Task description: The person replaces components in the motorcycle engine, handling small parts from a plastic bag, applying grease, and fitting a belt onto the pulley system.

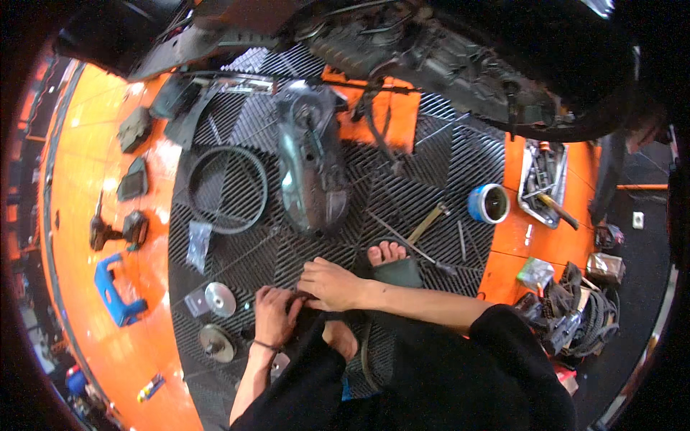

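Black clothing point(460, 366): is filling the lower middle, closest to the camera.
Dark sliver point(307, 297): one, is showing between the two hands, too hidden to name.
Left hand point(275, 316): one, its fingers are curling toward the other hand; I cannot tell whether they are gripping the sliver.
Right hand point(329, 284): one, is reaching across, fingers bending down beside the left; its grip I cannot tell either.
Silver discs point(220, 299): two, are lying just left of the left hand.
Bare feet point(388, 253): two, one is resting beyond the right forearm, one is showing below the hands.
Grey cover point(313, 165): one, is lying beyond the hands.
Dark hoop point(227, 190): one, is lying left of the cover.
Clear bag point(199, 246): one, is lying below the hoop.
Mat point(453, 172): one, its left edge is curving past the discs, its right edge is running by one blue can point(489, 204).
Room: ribbed surface is opening out between cover and can; one wooden-handled tool point(428, 223) and two thin rods point(462, 241) are lying lower down.
Orange floor point(79, 187): is bordering the mat at left, carrying one drill point(106, 231) and one blue carrier point(118, 291).
Tool tray point(540, 188): one, is sitting on orange at right.
Dark machine point(431, 50): one, is bounding the far side.
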Motion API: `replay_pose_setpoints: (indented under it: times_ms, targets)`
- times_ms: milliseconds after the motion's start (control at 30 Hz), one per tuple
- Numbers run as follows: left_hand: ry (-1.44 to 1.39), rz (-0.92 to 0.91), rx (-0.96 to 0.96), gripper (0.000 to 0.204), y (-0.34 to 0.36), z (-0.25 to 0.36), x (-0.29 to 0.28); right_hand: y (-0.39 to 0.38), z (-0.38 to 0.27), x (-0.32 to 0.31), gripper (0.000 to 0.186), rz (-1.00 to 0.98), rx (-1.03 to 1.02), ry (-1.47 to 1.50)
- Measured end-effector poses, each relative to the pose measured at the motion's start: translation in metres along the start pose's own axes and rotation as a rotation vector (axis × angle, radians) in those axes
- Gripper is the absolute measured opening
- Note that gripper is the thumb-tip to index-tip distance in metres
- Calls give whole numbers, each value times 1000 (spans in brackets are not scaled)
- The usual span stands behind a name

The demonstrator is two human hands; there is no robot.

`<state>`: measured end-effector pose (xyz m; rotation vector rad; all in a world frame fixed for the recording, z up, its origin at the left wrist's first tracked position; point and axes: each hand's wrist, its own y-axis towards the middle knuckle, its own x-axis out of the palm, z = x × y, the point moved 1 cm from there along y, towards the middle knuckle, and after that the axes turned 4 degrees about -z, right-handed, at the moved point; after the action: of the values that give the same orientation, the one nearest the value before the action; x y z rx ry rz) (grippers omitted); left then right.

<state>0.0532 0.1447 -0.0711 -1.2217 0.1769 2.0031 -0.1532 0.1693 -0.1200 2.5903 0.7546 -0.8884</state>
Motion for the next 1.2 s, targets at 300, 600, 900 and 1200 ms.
replay_pose_setpoints:
  times_ms: [300, 600, 900, 1200]
  targets:
    - [-585, 394, -66, 28, 63, 44, -74, -52, -48, -223, 31, 630, 671, 124]
    - [-536, -145, -157, 36, 30, 44, -37, 12, 60, -311, 25, 1177, 443, -737]
    - [-510, -298, -84, 49, 22, 53, -24, 44, 113, -305, 22, 1064, 723, -480]
    - [-520, -239, -176, 48, 27, 44, -30, 40, 133, -286, 32, 937, 805, -550]
